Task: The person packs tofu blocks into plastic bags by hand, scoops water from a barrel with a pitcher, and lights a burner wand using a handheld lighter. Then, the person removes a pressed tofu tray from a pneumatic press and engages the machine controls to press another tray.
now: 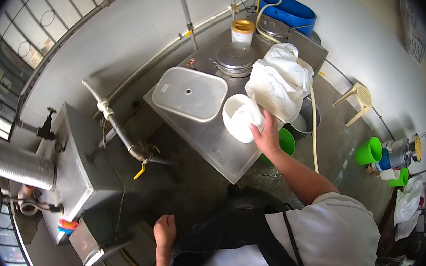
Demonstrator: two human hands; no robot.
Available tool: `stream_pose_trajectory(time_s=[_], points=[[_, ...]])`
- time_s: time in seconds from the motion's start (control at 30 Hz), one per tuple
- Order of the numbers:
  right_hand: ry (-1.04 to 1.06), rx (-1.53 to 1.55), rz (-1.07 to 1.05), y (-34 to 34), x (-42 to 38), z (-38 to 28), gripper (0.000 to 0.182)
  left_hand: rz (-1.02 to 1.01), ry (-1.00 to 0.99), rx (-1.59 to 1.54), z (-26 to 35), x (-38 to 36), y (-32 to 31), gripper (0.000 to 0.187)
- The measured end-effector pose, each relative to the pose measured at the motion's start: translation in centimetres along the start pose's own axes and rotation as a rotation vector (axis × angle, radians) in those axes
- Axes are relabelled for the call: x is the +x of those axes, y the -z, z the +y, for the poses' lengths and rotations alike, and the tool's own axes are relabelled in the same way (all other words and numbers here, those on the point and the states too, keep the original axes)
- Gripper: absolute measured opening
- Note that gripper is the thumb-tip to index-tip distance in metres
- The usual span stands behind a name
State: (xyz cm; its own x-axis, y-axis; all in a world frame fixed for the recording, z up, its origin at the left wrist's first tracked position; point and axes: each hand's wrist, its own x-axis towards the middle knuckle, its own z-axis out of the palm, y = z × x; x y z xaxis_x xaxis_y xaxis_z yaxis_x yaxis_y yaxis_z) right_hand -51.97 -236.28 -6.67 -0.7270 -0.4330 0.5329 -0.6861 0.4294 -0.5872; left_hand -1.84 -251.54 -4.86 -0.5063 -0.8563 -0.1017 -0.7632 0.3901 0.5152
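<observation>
My right hand [267,135] grips the near right side of a white plastic tub [231,121], thumb over its rim. The tub stands at the front edge of the steel table, and something white inside it is hard to make out. Just beyond my hand lies a bulky white plastic bag [277,83]. A grey rectangular lid or tray [189,95] with a small central hole lies left of the tub. Low in the view, my left hand [165,230] hangs away from the table beside my apron, fingers curled in, with nothing visible in them.
On the steel table [225,157] stand a lidded pot [235,58], a gold-lidded bucket [243,31] and a blue basin [291,13]. A pale hose [315,133] hangs past the right edge. Below are a green bucket [286,142] and a metal pot [304,119]. Pipes with a yellow-handled valve [139,171] jut out left.
</observation>
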Motion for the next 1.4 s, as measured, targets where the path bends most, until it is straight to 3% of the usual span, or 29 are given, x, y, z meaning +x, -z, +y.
stream_pose_trajectory(time_s=[0.03, 0.07, 0.13, 0.2, 0.3, 0.4, 0.47, 0.5, 0.53, 0.6, 0.67, 0.7, 0.73, 0.77, 0.83, 0.87, 0.9, 0.93, 0.97, 1.03, 1.17, 1.27, 1.33, 1.4], points=[[0.023, 0.024, -0.087, -0.3, 0.8, 0.7, 0.061, -0.046, -0.083, -0.004, 1.4, 1.5, -1.1, 0.023], [0.06, 0.011, -0.04, -1.0, 1.0, 0.9, 0.044, -0.095, -0.17, -0.011, 2.8, 3.1, -2.2, 0.022], [0.087, 0.019, -0.107, -0.8, 1.2, -0.2, 0.04, -0.194, -0.243, 0.002, 6.2, 6.7, -3.8, 0.022], [0.073, 0.124, -0.201, 0.3, 0.7, -1.8, 0.042, -0.163, -0.49, -0.033, 9.6, 9.9, -5.6, 0.022], [0.069, 0.258, -0.299, 3.7, -1.0, -3.8, 0.044, -0.167, -0.646, -0.03, 12.3, 15.8, -8.3, 0.024], [0.0, 0.243, -0.303, 6.7, -3.3, -1.8, 0.043, -0.16, -0.642, 0.036, 15.0, 22.3, -10.0, 0.029], [-0.337, 0.256, -0.727, 8.4, -6.1, 1.7, 0.046, -0.191, -0.627, 0.183, 15.0, 27.5, -11.9, 0.035], [-0.397, 0.102, -0.807, 9.0, -8.4, 3.8, 0.048, -0.154, -0.659, 0.222, 13.7, 30.5, -14.0, 0.045], [-0.461, -0.049, -0.889, 10.1, -10.6, 5.3, 0.051, -0.273, -0.584, 0.283, 12.9, 34.1, -15.8, 0.059], [-0.721, -0.349, -1.152, 13.6, -13.4, 5.7, 0.054, -0.305, -0.589, 0.401, 15.0, 36.1, -15.9, 0.073], [-0.808, -0.456, -1.202, 16.0, -19.5, 7.5, 0.056, -0.336, -0.473, 0.431, 17.8, 37.0, -16.2, 0.087], [-0.923, -0.417, -1.147, 17.1, -21.7, 7.4, 0.057, -0.261, -0.624, 0.48, 14.7, 40.2, -19.2, 0.097], [-1.039, -0.378, -1.084, 18.3, -24.0, 7.1, 0.058, -0.339, -0.545, 0.462, 16.2, 39.8, -18.7, 0.101], [-1.094, -0.383, -1.046, 19.6, -26.6, 6.6, 0.058, -0.369, -0.623, 0.542, 16.0, 40.3, -19.3, 0.099], [-1.288, -0.254, -0.739, 21.2, -32.0, 5.2, 0.06, -0.355, -0.63, 0.691, 15.3, 40.5, -20.9, 0.092], [-1.327, -0.264, -0.705, 21.8, -34.3, 4.5, 0.06, -0.321, -0.638, 0.66, 15.4, 39.9, -20.7, 0.088], [-1.401, -0.256, -0.697, 22.2, -36.3, 3.8, 0.062, -0.233, -0.834, 0.61, 13.3, 41.4, -21.7, 0.081], [-1.473, -0.245, -0.691, 22.4, -38.1, 3.0, 0.063, -0.272, -0.821, 0.646, 14.2, 41.2, -21.0, 0.076], [-1.467, -0.311, -0.668, 22.5, -39.5, 1.8, 0.063, -0.312, -0.806, 0.687, 15.3, 40.7, -19.2, 0.072], [-1.545, -0.275, -0.647, 22.7, -40.6, 0.0, 0.064, -0.18, -0.609, 0.567, 13.7, 41.3, -18.8, 0.07], [-1.642, -0.154, -0.506, 22.7, -40.3, 0.2, 0.063, -0.176, -0.597, 0.604, 13.0, 43.5, -18.3, 0.067], [-1.608, -0.199, -0.236, 22.5, -40.7, 2.5, 0.061, -0.342, -0.413, 0.73, 15.2, 42.5, -17.1, 0.07], [-1.566, -0.234, -0.157, 22.6, -40.7, 4.8, 0.063, -0.398, -0.529, 0.845, 12.9, 43.4, -18.3, 0.081], [-1.506, -0.275, -0.081, 23.6, -39.2, 7.1, 0.065, -0.462, -0.676, 0.766, 12.8, 41.4, -17.4, 0.077]])
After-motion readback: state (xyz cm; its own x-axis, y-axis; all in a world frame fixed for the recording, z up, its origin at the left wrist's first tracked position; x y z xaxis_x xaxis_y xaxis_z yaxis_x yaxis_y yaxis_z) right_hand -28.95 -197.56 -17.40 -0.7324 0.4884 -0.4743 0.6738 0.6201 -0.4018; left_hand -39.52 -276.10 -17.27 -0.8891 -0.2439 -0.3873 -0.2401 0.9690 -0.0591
